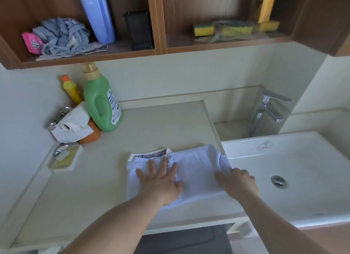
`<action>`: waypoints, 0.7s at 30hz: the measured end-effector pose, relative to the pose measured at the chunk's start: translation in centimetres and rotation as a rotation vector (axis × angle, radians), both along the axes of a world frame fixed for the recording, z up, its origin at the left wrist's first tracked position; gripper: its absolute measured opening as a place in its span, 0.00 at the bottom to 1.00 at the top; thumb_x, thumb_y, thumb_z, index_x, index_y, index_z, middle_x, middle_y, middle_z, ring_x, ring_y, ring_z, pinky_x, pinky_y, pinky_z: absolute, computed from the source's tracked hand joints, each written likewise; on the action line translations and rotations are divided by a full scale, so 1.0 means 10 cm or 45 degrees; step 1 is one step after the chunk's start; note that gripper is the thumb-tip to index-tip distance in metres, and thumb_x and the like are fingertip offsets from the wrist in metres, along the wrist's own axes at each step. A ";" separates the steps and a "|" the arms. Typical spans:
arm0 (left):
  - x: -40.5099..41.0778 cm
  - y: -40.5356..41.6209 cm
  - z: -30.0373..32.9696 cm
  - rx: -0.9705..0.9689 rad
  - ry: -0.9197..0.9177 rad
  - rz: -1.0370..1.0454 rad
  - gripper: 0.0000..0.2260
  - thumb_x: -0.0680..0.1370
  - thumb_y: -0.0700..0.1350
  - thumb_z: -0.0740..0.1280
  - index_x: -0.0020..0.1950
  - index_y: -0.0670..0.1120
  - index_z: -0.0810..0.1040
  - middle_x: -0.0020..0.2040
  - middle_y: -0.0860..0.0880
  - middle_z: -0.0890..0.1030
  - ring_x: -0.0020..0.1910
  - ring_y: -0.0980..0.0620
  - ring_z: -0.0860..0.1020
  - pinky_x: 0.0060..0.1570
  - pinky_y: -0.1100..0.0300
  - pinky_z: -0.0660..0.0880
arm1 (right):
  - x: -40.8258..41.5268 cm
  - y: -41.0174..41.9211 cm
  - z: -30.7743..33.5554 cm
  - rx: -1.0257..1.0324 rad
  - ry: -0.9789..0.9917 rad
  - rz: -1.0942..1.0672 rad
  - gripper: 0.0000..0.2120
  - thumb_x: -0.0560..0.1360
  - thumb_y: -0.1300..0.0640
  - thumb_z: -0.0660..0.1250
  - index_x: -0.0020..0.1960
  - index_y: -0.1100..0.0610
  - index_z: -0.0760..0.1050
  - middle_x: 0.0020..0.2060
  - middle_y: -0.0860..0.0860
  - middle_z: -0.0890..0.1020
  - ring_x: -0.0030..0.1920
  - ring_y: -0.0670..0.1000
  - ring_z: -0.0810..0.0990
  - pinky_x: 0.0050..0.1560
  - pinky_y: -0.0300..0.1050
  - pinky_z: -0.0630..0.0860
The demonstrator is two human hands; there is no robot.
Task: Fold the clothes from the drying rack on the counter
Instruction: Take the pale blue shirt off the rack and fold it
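Note:
A white garment lies partly folded on the beige counter, its right edge reaching the sink rim. A piece with a dark blue floral pattern peeks out from under its far left edge. My left hand presses flat on the garment's left half with fingers spread. My right hand sits at the garment's right edge, fingers curled down over the fabric there. The drying rack is out of view.
A white sink with a chrome tap lies to the right. At the counter's back left stand a green detergent bottle, a yellow bottle, a tissue box and a soap dish. Wooden shelves hang overhead.

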State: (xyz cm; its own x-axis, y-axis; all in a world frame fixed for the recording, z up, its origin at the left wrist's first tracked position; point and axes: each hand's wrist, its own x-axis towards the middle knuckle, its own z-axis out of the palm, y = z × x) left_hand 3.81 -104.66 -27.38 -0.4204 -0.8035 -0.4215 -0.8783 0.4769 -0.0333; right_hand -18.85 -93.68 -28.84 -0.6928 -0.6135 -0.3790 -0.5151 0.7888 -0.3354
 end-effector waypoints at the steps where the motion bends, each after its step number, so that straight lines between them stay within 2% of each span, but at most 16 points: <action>1: -0.01 -0.01 0.01 0.020 -0.004 0.009 0.33 0.78 0.66 0.45 0.81 0.61 0.37 0.82 0.54 0.32 0.79 0.35 0.32 0.66 0.22 0.36 | 0.01 0.00 0.03 -0.002 0.005 0.009 0.35 0.69 0.29 0.55 0.62 0.54 0.75 0.49 0.51 0.73 0.54 0.58 0.74 0.53 0.50 0.69; 5: -0.06 -0.01 0.06 0.055 -0.013 0.042 0.35 0.77 0.66 0.48 0.81 0.61 0.38 0.82 0.53 0.32 0.79 0.34 0.32 0.65 0.22 0.34 | 0.07 0.01 0.21 0.028 0.067 0.051 0.28 0.74 0.35 0.61 0.64 0.55 0.73 0.48 0.52 0.69 0.54 0.59 0.74 0.55 0.49 0.70; 8: -0.09 -0.01 0.07 0.065 -0.022 0.056 0.36 0.76 0.67 0.50 0.81 0.61 0.39 0.82 0.54 0.32 0.79 0.33 0.32 0.65 0.21 0.35 | 0.11 -0.01 0.28 -0.021 -0.028 0.009 0.22 0.73 0.41 0.67 0.58 0.55 0.70 0.49 0.53 0.74 0.51 0.59 0.78 0.49 0.47 0.73; 10: -0.10 -0.02 0.07 0.078 -0.022 0.062 0.37 0.76 0.67 0.50 0.81 0.61 0.39 0.82 0.54 0.32 0.78 0.33 0.31 0.65 0.21 0.35 | 0.12 -0.06 0.29 -0.091 -0.210 -0.107 0.19 0.71 0.48 0.71 0.54 0.58 0.70 0.43 0.53 0.77 0.42 0.57 0.78 0.38 0.44 0.71; 12: -0.09 -0.03 0.06 0.096 -0.012 0.065 0.37 0.76 0.68 0.51 0.81 0.62 0.38 0.82 0.54 0.32 0.78 0.34 0.31 0.65 0.21 0.34 | 0.08 -0.10 0.27 -0.222 -0.537 -0.342 0.13 0.71 0.56 0.72 0.50 0.62 0.73 0.35 0.54 0.73 0.32 0.54 0.73 0.32 0.40 0.66; 14: -0.08 -0.06 0.05 0.104 0.005 0.066 0.37 0.76 0.68 0.52 0.81 0.62 0.39 0.82 0.54 0.32 0.78 0.34 0.30 0.65 0.21 0.34 | 0.02 -0.10 0.30 -0.345 -0.846 -0.546 0.11 0.72 0.60 0.74 0.47 0.64 0.75 0.35 0.56 0.71 0.32 0.53 0.69 0.31 0.41 0.66; 15: -0.08 -0.06 0.05 0.108 0.010 0.066 0.37 0.76 0.68 0.52 0.81 0.63 0.39 0.82 0.54 0.32 0.78 0.35 0.30 0.65 0.21 0.34 | 0.01 -0.08 0.33 -0.365 -0.910 -0.579 0.10 0.73 0.60 0.75 0.47 0.63 0.75 0.36 0.56 0.71 0.32 0.53 0.70 0.30 0.40 0.67; 18: -0.07 -0.08 0.03 0.114 0.017 0.061 0.37 0.76 0.68 0.52 0.81 0.63 0.39 0.82 0.54 0.32 0.78 0.35 0.30 0.65 0.21 0.34 | -0.03 -0.07 0.41 -0.359 -0.841 -0.468 0.10 0.73 0.58 0.75 0.50 0.62 0.78 0.40 0.58 0.80 0.38 0.56 0.78 0.36 0.43 0.74; 21: -0.07 -0.09 0.02 0.114 0.015 0.061 0.37 0.76 0.68 0.53 0.81 0.64 0.39 0.82 0.55 0.32 0.78 0.35 0.30 0.65 0.21 0.34 | 0.04 -0.10 0.54 -0.513 -0.913 -0.412 0.10 0.74 0.62 0.72 0.55 0.61 0.80 0.49 0.59 0.84 0.49 0.60 0.83 0.52 0.52 0.81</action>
